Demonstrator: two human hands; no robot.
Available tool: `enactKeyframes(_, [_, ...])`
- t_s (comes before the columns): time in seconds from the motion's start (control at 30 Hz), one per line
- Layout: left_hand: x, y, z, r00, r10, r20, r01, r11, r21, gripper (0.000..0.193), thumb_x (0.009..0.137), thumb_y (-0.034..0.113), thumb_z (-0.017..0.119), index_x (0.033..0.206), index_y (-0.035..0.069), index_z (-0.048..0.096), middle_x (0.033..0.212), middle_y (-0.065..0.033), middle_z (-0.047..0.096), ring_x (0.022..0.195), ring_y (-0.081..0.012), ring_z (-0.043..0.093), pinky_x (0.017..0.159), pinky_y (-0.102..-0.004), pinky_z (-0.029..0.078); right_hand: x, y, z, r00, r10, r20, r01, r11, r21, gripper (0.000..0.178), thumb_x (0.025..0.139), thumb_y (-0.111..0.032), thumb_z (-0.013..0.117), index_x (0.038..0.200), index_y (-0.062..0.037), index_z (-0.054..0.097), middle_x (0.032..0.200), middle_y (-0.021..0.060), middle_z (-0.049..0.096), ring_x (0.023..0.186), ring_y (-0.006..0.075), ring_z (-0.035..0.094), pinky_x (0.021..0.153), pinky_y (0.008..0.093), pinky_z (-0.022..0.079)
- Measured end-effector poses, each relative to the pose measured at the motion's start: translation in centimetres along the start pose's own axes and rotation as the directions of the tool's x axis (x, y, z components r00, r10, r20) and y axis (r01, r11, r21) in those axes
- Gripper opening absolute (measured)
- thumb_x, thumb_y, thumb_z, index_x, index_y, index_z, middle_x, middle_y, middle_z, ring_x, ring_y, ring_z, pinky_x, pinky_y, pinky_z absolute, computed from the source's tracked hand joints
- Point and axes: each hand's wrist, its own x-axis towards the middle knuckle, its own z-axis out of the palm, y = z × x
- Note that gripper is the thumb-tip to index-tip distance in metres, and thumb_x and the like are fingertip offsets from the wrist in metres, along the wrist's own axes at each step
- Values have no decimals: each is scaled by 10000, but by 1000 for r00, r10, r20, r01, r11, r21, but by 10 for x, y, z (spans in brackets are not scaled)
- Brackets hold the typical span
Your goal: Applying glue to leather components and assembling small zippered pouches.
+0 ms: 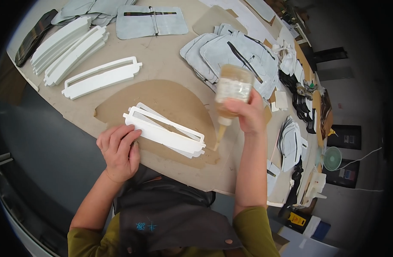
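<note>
My right hand (246, 112) is wrapped round a squeeze bottle (234, 85) of yellowish liquid, turned upside down. Its thin nozzle (220, 136) points down just past the right end of a curved white slotted frame (164, 133). A second slotted piece (188, 153) lies under that frame at a slight angle, mostly covered. My left hand (119, 147) has its bent fingers on the frame's left end, with the thumb below the edge. Both pieces rest on a brown rounded sheet (170, 92) on the table.
Another white frame (100, 77) lies beyond my left hand, near stacked frames (61, 45). Grey-blue panels with dark slits (239, 55) are piled beyond the bottle. A single panel (151, 22) lies at the far side. More panels (289, 143) lie right of my right forearm.
</note>
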Motion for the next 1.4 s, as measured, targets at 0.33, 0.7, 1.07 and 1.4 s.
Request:
enactKeyframes(0.33, [-3, 2, 0, 1000, 10, -13, -10, 1000, -16, 377, 724, 112, 675, 1100, 136, 682, 1176, -17, 624, 1072, -221, 568, 935, -382, 366, 2, -36, -2, 971, -147, -189, 239, 604, 760, 886, 758, -264, 870, 1440, 23, 382, 1254, 99, 570, 1122, 265, 576, 908, 345, 522])
enactKeyframes(0.7, [-3, 0, 4, 999, 16, -38, -19, 996, -84, 398, 681, 110, 654, 1077, 134, 697, 1170, -10, 636, 1055, -219, 568, 922, -390, 372, -5, -11, 134, 938, -315, 146, 313, 949, 36, 829, 726, -45, 835, 1433, 23, 407, 1205, 132, 600, 1132, 231, 598, 987, 363, 485])
enactKeyframes(1.07, [-4, 0, 3, 1000, 3, -14, -4, 997, -83, 376, 720, 144, 682, 1096, 141, 696, 1186, -2, 628, 1080, -207, 563, 934, -380, 383, 5, -21, 147, 912, -403, -77, 409, 886, 219, 506, 733, 4, 850, 1169, 30, 595, 1039, 94, 676, 917, 164, 662, 810, 310, 554])
enactKeyframes(1.4, [-2, 2, 4, 1000, -10, -18, 8, 995, -98, 400, 687, 114, 669, 1085, 144, 695, 1180, -10, 635, 1072, -220, 564, 936, -383, 368, 14, -13, 143, 946, -323, -4, 323, 945, 50, 428, 747, -22, 839, 1110, 22, 618, 989, 81, 683, 860, 155, 663, 760, 301, 553])
